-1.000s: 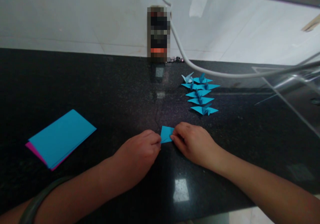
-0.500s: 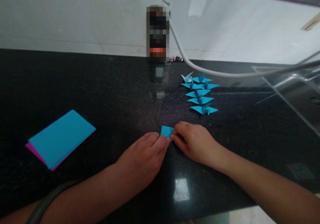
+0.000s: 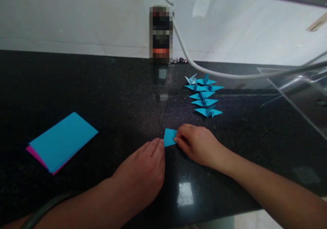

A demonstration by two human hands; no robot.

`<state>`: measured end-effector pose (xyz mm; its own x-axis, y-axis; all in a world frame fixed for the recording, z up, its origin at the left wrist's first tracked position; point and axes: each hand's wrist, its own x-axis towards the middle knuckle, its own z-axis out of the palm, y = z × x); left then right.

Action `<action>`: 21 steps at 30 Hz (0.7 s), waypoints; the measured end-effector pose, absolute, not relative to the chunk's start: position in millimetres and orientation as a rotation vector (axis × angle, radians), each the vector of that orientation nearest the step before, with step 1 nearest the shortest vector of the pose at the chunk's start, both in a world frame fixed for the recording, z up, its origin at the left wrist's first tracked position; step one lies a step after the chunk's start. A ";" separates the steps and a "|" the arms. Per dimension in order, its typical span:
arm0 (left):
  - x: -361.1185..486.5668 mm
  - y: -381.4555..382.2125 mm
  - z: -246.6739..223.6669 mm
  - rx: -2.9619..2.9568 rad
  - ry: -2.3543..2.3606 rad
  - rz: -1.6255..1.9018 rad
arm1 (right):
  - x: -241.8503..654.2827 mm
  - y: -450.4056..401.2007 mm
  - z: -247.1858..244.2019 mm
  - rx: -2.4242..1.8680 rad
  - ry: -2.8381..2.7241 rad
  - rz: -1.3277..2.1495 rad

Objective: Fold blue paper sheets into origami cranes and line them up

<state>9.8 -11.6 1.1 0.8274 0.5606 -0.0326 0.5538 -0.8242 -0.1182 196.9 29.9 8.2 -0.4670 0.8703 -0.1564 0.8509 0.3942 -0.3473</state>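
Observation:
A small folded piece of blue paper [image 3: 169, 137] lies on the black countertop [image 3: 122, 96] between my hands. My right hand [image 3: 195, 142] pinches its right side between thumb and fingers. At the paper's left edge is my left hand [image 3: 146, 166], its fingers pressed together; whether they grip the edge or only touch it is hidden. Beyond my right hand stand several folded blue paper cranes [image 3: 208, 112], close together, with a paler one [image 3: 191, 79] at the back left.
To the left lies a stack of blue paper sheets [image 3: 63, 140] with a pink edge beneath. A pixelated upright object [image 3: 161, 35] stands against the wall. A white cable [image 3: 219, 75] curves behind the cranes. Clear-edged sheeting or a box lies at the right.
My left hand has slid left and slightly down off the paper's lower edge, so more of the paper shows. My right hand has barely moved.

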 end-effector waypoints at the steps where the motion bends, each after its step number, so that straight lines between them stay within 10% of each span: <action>1: 10.2 -11.3 0.8 -2.901 -0.897 0.092 | 197.0 29.9 8.0 -1.593 -2.579 0.595; 21: 10.4 -4.3 -2.8 -2.940 -0.912 0.038 | 209.9 14.5 14.2 -1.164 -3.053 0.191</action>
